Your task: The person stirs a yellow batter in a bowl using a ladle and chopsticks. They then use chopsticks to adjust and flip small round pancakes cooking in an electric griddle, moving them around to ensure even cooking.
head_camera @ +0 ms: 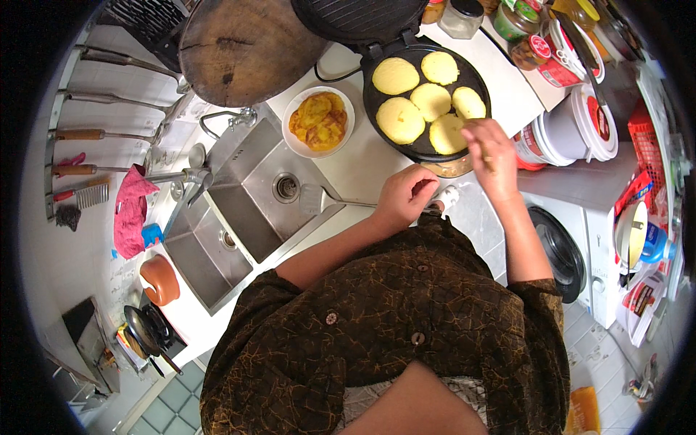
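Note:
My left hand [406, 197] is curled around the handle of a metal spatula [313, 199], whose slotted blade hangs over the sink's edge to the left. My right hand [492, 157] is at the near right rim of an open electric griddle [420, 93]. Its bent fingertips are at the edge of the nearest pale yellow pancake [447, 135]; whether they grip it is hidden. Several more pancakes, such as a large one [401, 120], lie apart on the black plate. Left of the griddle, a white plate [286, 122] holds browned pancakes [318, 121].
A double steel sink [255, 231] with a faucet [198, 176] lies to the left. Behind it leans a round wooden chopping board [244, 54]. The raised griddle lid [361, 19] stands at the back. White buckets [565, 122] and jars [461, 19] crowd the right, above a washing machine [590, 255].

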`<state>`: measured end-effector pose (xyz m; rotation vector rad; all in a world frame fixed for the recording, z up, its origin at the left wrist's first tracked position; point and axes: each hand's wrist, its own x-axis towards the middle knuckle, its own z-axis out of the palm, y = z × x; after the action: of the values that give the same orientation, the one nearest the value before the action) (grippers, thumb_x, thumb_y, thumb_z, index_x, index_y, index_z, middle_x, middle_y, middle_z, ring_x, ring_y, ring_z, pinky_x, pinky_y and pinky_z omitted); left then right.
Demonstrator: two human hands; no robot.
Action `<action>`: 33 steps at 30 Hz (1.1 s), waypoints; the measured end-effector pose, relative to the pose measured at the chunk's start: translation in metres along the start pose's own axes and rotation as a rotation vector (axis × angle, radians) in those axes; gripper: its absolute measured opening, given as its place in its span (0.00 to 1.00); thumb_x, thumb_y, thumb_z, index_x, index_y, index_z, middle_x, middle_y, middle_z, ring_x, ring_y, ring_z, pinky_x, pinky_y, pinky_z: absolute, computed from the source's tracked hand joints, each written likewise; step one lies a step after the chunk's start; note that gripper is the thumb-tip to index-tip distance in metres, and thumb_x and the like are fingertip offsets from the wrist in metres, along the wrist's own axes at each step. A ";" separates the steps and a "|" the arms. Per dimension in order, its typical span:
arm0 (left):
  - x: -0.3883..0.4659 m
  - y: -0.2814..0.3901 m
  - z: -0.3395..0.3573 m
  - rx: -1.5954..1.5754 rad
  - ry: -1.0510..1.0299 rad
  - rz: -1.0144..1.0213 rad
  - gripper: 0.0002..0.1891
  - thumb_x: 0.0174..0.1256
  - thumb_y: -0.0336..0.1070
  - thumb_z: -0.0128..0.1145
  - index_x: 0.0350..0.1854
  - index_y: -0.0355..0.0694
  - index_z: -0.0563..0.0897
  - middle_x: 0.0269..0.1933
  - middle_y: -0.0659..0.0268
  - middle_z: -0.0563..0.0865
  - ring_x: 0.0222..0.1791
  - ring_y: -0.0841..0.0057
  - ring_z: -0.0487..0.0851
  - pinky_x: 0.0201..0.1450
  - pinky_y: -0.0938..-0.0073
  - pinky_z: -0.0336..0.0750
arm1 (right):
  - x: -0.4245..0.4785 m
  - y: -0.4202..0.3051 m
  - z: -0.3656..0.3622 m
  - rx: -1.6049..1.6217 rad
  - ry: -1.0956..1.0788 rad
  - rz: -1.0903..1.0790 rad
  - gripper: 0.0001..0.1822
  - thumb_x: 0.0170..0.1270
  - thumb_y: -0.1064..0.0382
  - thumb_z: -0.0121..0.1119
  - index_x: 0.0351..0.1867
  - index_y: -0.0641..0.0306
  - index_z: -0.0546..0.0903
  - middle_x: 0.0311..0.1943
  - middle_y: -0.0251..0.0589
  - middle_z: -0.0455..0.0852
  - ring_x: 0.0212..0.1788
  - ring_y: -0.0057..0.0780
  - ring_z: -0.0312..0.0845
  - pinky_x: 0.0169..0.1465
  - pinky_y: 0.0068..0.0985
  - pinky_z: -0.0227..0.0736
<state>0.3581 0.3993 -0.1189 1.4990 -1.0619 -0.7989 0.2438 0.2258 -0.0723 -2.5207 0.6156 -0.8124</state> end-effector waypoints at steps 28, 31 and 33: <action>0.008 0.006 0.006 0.022 -0.045 -0.002 0.04 0.70 0.30 0.59 0.39 0.34 0.83 0.34 0.63 0.84 0.30 0.77 0.79 0.34 0.76 0.72 | -0.052 0.026 -0.027 -0.138 -0.056 -0.022 0.09 0.55 0.73 0.66 0.38 0.64 0.83 0.40 0.42 0.84 0.43 0.44 0.82 0.48 0.36 0.78; 0.009 0.006 0.007 0.014 -0.054 -0.009 0.05 0.70 0.30 0.59 0.39 0.34 0.83 0.34 0.63 0.84 0.30 0.77 0.79 0.34 0.76 0.72 | -0.051 0.025 -0.027 -0.138 -0.055 -0.034 0.09 0.55 0.73 0.67 0.38 0.64 0.83 0.41 0.42 0.84 0.43 0.43 0.82 0.48 0.36 0.78; 0.008 0.007 0.007 0.011 -0.058 -0.017 0.05 0.70 0.30 0.59 0.39 0.34 0.83 0.34 0.63 0.84 0.30 0.77 0.79 0.34 0.76 0.72 | -0.052 0.026 -0.026 -0.137 -0.058 -0.039 0.09 0.55 0.73 0.67 0.38 0.64 0.83 0.41 0.42 0.84 0.43 0.43 0.82 0.48 0.36 0.78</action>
<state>0.3538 0.3887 -0.1131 1.5033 -1.0995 -0.8539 0.1826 0.2253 -0.0888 -2.6778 0.6238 -0.7303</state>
